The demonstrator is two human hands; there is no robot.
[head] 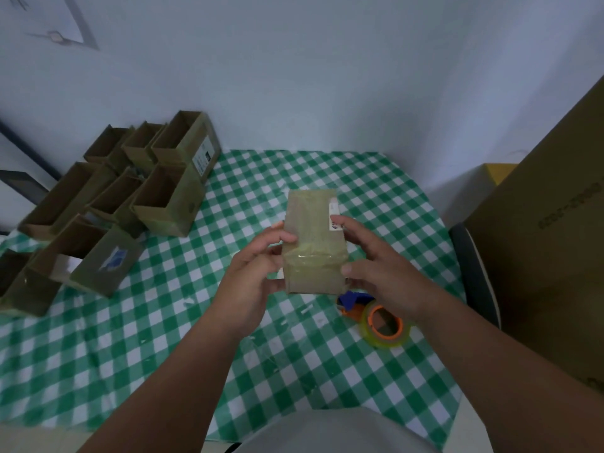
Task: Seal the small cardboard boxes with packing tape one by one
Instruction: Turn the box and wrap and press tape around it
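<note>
- Head view: a person holds a small cardboard box (313, 240) in both hands above a table covered with a green-and-white checked cloth (228, 322).
- The box is closed, long side running away from the camera, and clear tape shines across its top and over the near end; a small white label (334, 214) sits along its right top edge.
- The left hand (251, 273) grips the box's left side, thumb curled onto the top face and the other fingers wrapped behind and under it.
- The right hand (376, 266) grips the right side, fingers bent, with the forefinger on the label and the thumb pressing on the near right corner.
- Just below the box and under the right wrist, a roll of clear packing tape (385, 325) on an orange core lies on the cloth, touching a blue-and-orange dispenser part (351, 300).
- At the left of the table, well apart from the hands, a cluster of open cardboard boxes (108, 197) stands packed side by side, open tops up; one near box bears a torn blue sticker (114, 258).
- A large brown carton (549, 240) fills the right edge, beside a dark chair back (474, 273).
- A pale wall (327, 76) rises behind the table.
</note>
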